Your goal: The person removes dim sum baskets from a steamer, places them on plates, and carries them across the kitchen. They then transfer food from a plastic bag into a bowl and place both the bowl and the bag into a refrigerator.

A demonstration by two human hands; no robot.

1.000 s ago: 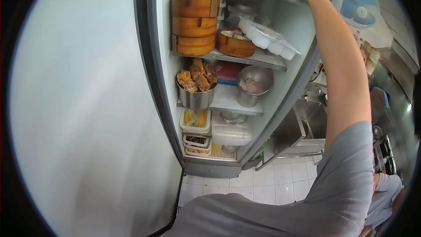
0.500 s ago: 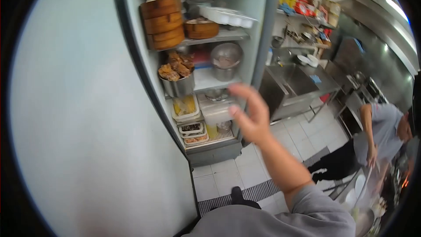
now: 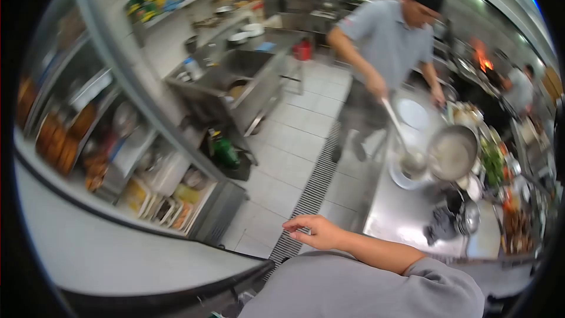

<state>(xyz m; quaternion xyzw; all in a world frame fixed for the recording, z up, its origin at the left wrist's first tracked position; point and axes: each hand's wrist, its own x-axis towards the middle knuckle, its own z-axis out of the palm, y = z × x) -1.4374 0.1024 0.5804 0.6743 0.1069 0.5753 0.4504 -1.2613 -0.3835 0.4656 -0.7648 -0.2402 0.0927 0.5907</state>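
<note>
My right hand hovers in front of my body, with its fingers stretched out and nothing in it. It is open above the floor drain grating, apart from everything around it. Off to the left stands the open fridge, its shelves blurred, with bamboo steamers and tubs of food inside. The fridge door spreads across the lower left. My left hand is out of view.
A co-worker holds a long-handled ladle over a white bowl beside a large pan at the steel counter. A sink stands at the back. Flames rise farther off, near another person.
The view has swung right, from the fridge towards the counter and the co-worker. My right hand has drawn back from before the fridge shelves to near my body.
</note>
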